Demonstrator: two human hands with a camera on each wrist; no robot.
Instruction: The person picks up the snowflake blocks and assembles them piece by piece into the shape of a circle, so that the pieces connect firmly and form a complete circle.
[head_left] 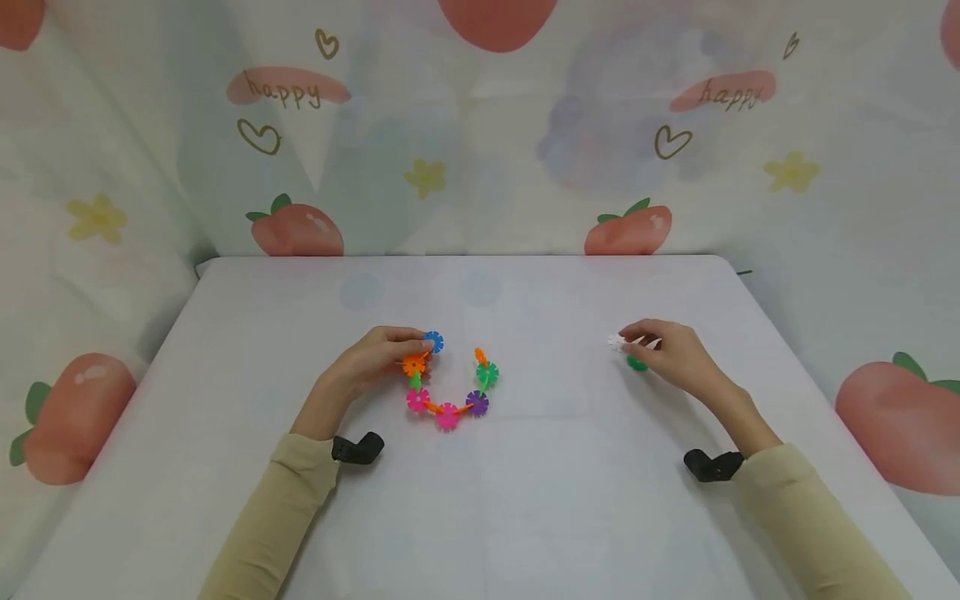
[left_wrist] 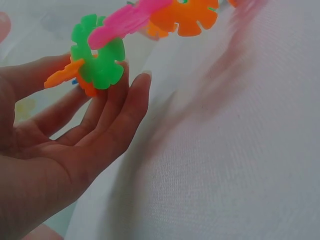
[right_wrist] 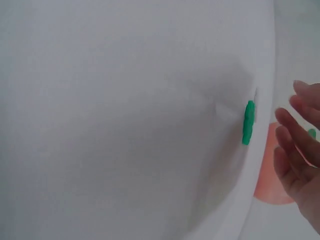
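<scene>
A curved chain of interlocking plastic snowflake discs (head_left: 447, 416) in pink, orange, purple, green and blue hangs in a U shape from my left hand (head_left: 378, 354). Thumb and fingers pinch its left end, by the blue disc (head_left: 434, 342) and an orange disc (head_left: 414, 365). In the left wrist view a green disc (left_wrist: 102, 57) with a pink one slotted in shows near the fingertips. On the right, a white disc (head_left: 615, 342) and a green disc (head_left: 637, 363) lie close together. My right hand (head_left: 671, 354) hovers over them, fingers loosely bent and holding nothing.
A white-covered table (head_left: 540, 500) spans the view, its back edge against a printed curtain (head_left: 487, 108) with peaches, hearts and flowers. Black wrist mounts (head_left: 358, 448) stick out inward from both sleeves.
</scene>
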